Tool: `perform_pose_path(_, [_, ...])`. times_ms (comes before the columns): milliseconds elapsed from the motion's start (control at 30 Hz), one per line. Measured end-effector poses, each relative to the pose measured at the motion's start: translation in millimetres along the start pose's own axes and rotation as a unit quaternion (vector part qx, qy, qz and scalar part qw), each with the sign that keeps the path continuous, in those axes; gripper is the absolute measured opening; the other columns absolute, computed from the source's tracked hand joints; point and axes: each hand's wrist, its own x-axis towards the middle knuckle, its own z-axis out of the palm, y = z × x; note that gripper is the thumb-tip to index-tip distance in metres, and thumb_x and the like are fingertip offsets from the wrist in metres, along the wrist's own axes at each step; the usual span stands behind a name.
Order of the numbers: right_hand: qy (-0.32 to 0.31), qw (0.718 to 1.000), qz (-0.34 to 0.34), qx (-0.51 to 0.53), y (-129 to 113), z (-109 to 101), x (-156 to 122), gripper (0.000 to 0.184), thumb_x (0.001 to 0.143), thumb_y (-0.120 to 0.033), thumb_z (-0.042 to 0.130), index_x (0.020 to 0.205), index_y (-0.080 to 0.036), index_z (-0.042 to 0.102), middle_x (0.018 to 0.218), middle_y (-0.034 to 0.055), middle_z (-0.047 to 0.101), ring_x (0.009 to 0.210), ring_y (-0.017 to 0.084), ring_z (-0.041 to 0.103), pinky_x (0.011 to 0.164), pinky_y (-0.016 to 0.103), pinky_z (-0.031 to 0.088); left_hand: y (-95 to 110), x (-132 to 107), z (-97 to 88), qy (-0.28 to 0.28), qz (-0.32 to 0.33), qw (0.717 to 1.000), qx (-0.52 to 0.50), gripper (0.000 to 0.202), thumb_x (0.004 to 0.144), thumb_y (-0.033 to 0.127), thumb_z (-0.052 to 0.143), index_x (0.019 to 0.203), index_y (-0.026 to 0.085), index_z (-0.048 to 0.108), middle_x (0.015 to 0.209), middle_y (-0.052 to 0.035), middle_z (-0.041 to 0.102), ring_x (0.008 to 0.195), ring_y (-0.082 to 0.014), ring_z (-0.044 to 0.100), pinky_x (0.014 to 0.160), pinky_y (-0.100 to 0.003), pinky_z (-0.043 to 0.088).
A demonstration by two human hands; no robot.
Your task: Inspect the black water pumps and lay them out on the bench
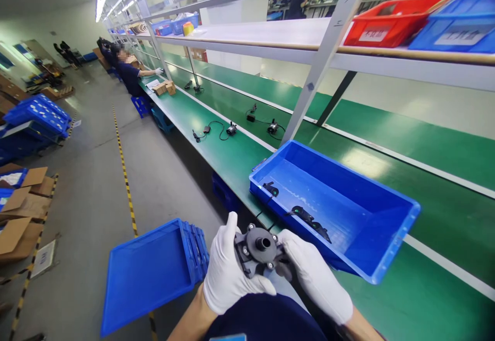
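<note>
A dark grey plastic pump part point(258, 251) with a round port on top sits between both my white-gloved hands, low in the view above my lap. My left hand point(226, 274) is closed round its left side, thumb raised. My right hand point(315, 279) grips its right side. Just beyond them a blue plastic bin point(390, 222) rests on the green bench edge, with two or three black wired parts point(305, 216) lying inside it.
A stack of blue bins point(154, 269) stands on the floor at my left. More wired pump parts point(231, 130) lie along the green conveyor point(425, 150). Red point(390, 21) and blue crates sit on the overhead shelf. Another person point(129, 75) works far down the line. Cardboard boxes point(23, 207) lie left.
</note>
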Motion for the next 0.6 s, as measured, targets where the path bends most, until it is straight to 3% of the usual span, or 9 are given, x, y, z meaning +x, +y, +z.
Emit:
perform_pose_path(67, [-0.019,0.994,0.075,0.082,-1,2,6,0.061,0.09,-0.079,0.043,0.067,-0.022,0.044,0.055,-0.0035,0.049,0.042,0.01,0.041,0.045,0.025,0.032,2,-2,-6.7,-0.029,-0.053,0.993,-0.099,0.128,0.062,0.094,0.053,0.16,0.019,0.02,0.125,-0.0149,0.06,0.112,-0.0328,0.063,0.102,-0.047,0.047])
perform_pose_path(200, [-0.01,0.971,0.175,0.162,-5,8,19,0.062,0.093,-0.074,0.041,0.06,-0.022,0.034,0.041,-0.008,0.037,0.028,0.004,0.026,0.036,0.021,0.016,10,2,-23.9,-0.086,-0.189,0.945,-0.253,0.076,0.099,0.069,0.019,0.155,0.022,0.037,0.143,-0.0136,0.055,0.134,-0.0283,0.052,0.118,-0.045,0.034])
perform_pose_path(267, [-0.004,0.974,0.181,0.136,-11,13,23,0.064,0.091,-0.076,0.043,0.059,-0.021,0.035,0.042,-0.007,0.041,0.027,0.004,0.028,0.035,0.02,0.015,14,7,-27.3,-0.101,-0.218,0.935,-0.262,0.067,0.1,0.065,0.033,0.151,0.023,0.044,0.152,-0.0115,0.05,0.142,-0.0278,0.044,0.122,-0.043,0.028])
perform_pose_path(333, [-0.012,0.986,0.142,0.086,-23,19,21,0.066,0.09,-0.079,0.043,0.059,-0.02,0.04,0.044,-0.006,0.044,0.03,0.004,0.031,0.035,0.019,0.02,16,14,-24.3,-0.104,-0.235,0.918,-0.302,0.068,0.093,0.064,0.056,0.148,0.024,0.047,0.154,-0.0101,0.047,0.144,-0.0283,0.039,0.124,-0.044,0.025])
perform_pose_path(400, [-0.045,0.993,0.094,0.059,-36,27,15,0.068,0.089,-0.081,0.041,0.061,-0.02,0.045,0.047,-0.0049,0.047,0.033,0.005,0.033,0.038,0.019,0.025,12,21,-16.1,-0.104,-0.26,0.885,-0.371,0.072,0.087,0.07,0.059,0.14,0.022,0.054,0.14,-0.0126,0.058,0.133,-0.0309,0.05,0.115,-0.049,0.037])
perform_pose_path(467, [-0.083,0.992,0.068,0.067,-49,32,6,0.069,0.088,-0.082,0.041,0.06,-0.019,0.046,0.05,-0.0037,0.049,0.036,0.005,0.035,0.041,0.02,0.027,6,24,-5.7,-0.11,-0.297,0.834,-0.452,0.077,0.088,0.081,0.042,0.128,0.018,0.061,0.115,-0.015,0.067,0.104,-0.0302,0.063,0.088,-0.049,0.052])
perform_pose_path(533, [-0.095,0.989,0.072,0.088,-57,36,-3,0.067,0.087,-0.082,0.043,0.06,-0.02,0.046,0.052,-0.0032,0.049,0.039,0.007,0.036,0.042,0.022,0.028,-2,24,3.8,-0.108,-0.331,0.761,-0.548,0.079,0.087,0.083,0.036,0.117,0.015,0.065,0.096,-0.0127,0.066,0.071,-0.02,0.058,0.06,-0.034,0.048])
perform_pose_path(600, [-0.086,0.989,0.08,0.094,-59,37,-9,0.065,0.087,-0.081,0.044,0.061,-0.021,0.046,0.053,-0.0033,0.048,0.04,0.008,0.037,0.042,0.023,0.028,-8,21,10.5,-0.093,-0.356,0.665,-0.65,0.065,0.087,0.074,0.045,0.109,0.016,0.065,0.087,-0.0076,0.06,0.055,-0.0103,0.043,0.049,-0.023,0.032])
